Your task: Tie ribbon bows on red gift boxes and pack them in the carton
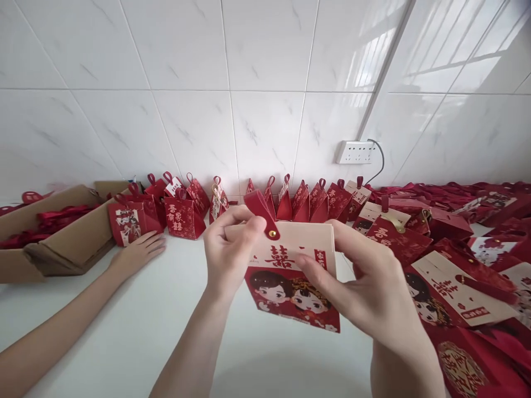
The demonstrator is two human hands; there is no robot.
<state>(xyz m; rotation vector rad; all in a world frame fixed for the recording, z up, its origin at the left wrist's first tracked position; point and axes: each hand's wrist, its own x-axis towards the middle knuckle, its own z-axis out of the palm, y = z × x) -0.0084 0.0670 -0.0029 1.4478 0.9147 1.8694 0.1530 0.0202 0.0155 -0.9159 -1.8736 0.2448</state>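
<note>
Between my two hands, above the white table, is a red and cream paper gift box [298, 298] with a cartoon couple and red characters on its front. My left hand [234, 243] pinches its upper left corner, thumb beside the dark red strap loop [261, 213], which is fixed with a gold stud. On the other side, my right hand [365, 271] grips the right edge, thumb pressed on the front and fingers behind. The back of the box is hidden from me.
Another person's hand [139, 251] rests by a red box [130, 218] at left. A cardboard carton [78, 246] with red straps stands beyond it. Standing red boxes [301, 202] line the tiled wall, below a power strip [359, 152]. More boxes [460, 287] are piled at right.
</note>
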